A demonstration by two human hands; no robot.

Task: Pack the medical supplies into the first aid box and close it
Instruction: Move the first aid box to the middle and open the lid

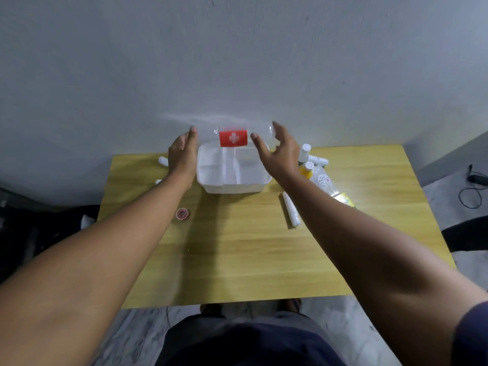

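The white first aid box (pixel 233 188) stands open at the back of the wooden table (pixel 237 254), its divided inner tray showing nothing but white. Its clear lid (pixel 233 138), with a red cross label, is raised above the back rim and looks blurred. My left hand (pixel 183 157) presses against the lid's left end with its fingers together. The lid's right end sits between the thumb and spread fingers of my right hand (pixel 281 154). A white gauze roll (pixel 291 212) lies right of the box. A small red round tin (pixel 182 213) lies front left.
Right of the box are a white bottle (pixel 305 151), a white tube (pixel 318 160), a yellow bottle (pixel 307 169), a clear packet (pixel 324 182) and a yellow-green packet (pixel 345 199). A white item (pixel 163 161) lies behind my left hand. The wall is close behind the table.
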